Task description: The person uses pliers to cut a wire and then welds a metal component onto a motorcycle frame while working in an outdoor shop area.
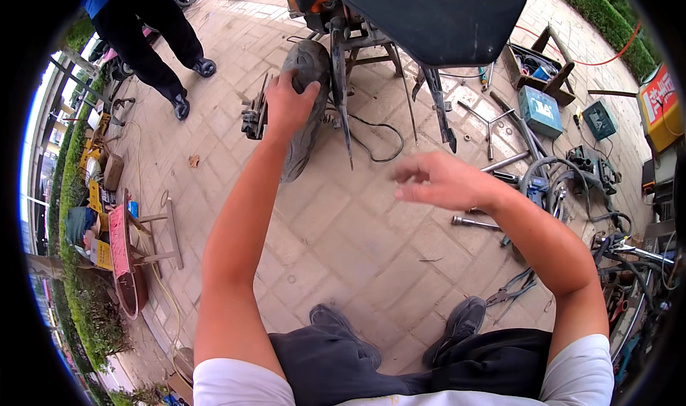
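Observation:
My left hand (289, 106) grips the side of a wheel with a dusty grey tyre (309, 59), thumb spread over the tread. A dark metal bracket-like part (254, 118) sticks out beside that hand, left of the tyre. The wheel stands under the front of a partly stripped vehicle with a black panel (436, 17) and dark frame legs (340, 70). My right hand (439, 181) hangs in the air above the paving, slightly blurred. Its fingers are apart and nothing is in them. A black cable (389, 131) loops on the ground between wheel and frame.
Wrenches, a cross-shaped lug wrench (490, 125), pliers (511, 292) and hoses lie at the right. A teal box (539, 112) and a wooden tool tray (539, 70) stand beyond. Another person (153, 38) stands at the far left. A wooden stool (161, 238) lies nearer left.

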A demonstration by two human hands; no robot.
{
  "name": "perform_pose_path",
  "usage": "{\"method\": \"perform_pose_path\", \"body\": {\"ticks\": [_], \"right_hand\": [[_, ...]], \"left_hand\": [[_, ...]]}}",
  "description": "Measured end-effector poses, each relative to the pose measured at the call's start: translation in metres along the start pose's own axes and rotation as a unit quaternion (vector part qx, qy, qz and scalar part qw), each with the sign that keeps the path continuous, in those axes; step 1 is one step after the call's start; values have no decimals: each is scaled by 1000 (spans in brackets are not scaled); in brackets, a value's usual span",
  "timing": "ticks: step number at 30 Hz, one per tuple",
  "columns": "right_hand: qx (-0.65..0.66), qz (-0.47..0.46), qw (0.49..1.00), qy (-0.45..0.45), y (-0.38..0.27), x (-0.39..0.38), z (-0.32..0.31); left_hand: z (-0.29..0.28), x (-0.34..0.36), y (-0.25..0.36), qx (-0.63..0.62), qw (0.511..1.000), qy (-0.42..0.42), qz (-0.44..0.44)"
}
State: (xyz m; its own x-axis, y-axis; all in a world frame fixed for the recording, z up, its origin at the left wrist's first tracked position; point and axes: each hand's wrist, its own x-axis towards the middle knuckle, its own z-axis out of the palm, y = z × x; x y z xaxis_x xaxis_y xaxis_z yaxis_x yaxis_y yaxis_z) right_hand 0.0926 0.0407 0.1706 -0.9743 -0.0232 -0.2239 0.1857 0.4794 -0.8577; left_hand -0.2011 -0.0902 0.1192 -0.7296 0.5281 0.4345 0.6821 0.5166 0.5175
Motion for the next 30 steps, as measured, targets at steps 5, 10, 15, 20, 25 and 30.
{"method": "perform_pose_path", "body": {"ticks": [5,10,15,20,25,30], "right_hand": [[16,-94,978,185,-43,103,-30],[-99,-71,952,280,-66,238,-47],[-219,-5,917,332,-36,338,-73],[-27,105,984,144,-26,386,-93],[-17,174,972,155,-9,406,-93],[-83,169,961,205,-17,404,-84]], "left_hand": [[-7,-23,-25,-36,999,-19,-30],[-12,-69,-51,-39,998,-45,-32],[-11,-97,-74,-34,997,-40,53],[-8,-104,-99,-73,994,-24,81],[-1,-101,-103,-114,989,-16,92],[3,-102,-105,-132,986,-32,92]]}}
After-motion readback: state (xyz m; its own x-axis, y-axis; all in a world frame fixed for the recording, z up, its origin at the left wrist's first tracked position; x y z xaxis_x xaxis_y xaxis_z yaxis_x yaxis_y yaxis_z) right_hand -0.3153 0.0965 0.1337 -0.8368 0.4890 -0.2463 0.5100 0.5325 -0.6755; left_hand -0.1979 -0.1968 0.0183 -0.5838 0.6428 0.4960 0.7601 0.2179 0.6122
